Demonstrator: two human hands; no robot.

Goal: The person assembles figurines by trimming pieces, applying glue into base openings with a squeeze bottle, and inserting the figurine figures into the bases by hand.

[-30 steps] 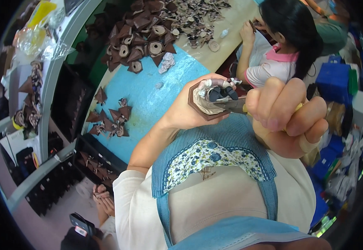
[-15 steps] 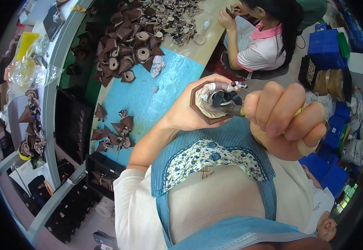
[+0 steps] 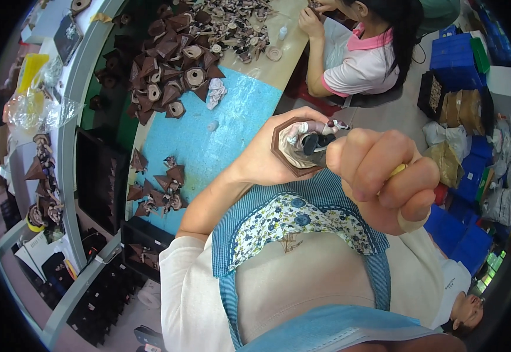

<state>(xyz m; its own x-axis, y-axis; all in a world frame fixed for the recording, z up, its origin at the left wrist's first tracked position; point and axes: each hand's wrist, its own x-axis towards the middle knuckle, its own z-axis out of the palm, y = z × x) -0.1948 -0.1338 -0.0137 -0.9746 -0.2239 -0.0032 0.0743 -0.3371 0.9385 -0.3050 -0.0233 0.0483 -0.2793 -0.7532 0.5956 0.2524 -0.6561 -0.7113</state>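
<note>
While the brown hexagonal piece (image 3: pixel 293 146) is being held up close to the chest, just above the blue striped apron (image 3: pixel 302 205), it is being cupped in the left hand (image 3: pixel 267 158), fingers wrapped around its rim, taped fingertips showing at the 12 o'clock edge. The right hand (image 3: pixel 384 182) is being kept clenched around a dark-tipped tool (image 3: pixel 314 144) with a yellowish handle end showing at 3 o'clock of the fist. The tip is being pressed into the pale inside of the piece; exact contact point is being hidden by the fist.

Step in hand, as judged: the inner face of the piece is being worked or trimmed with the tool. The next move is likely calling for a steady left-hand grip and small turns of the piece so the tip is kept on the inner surface, off the brown rim.

Further out, at 9 o'clock, a small cluster of brown pieces (image 3: pixel 161 188) is lying on the blue table top (image 3: pixel 208 146). At 11 o'clock a big pile of similar brown pieces (image 3: pixel 173 53) is being stored, with a crumpled white rag (image 3: pixel 215 92) beside it. At 1 o'clock a second person (image 3: pixel 373 53) in a white and pink top is working at the far table end. Blue crates (image 3: pixel 461 53) are being stacked at 2 o'clock.
</note>
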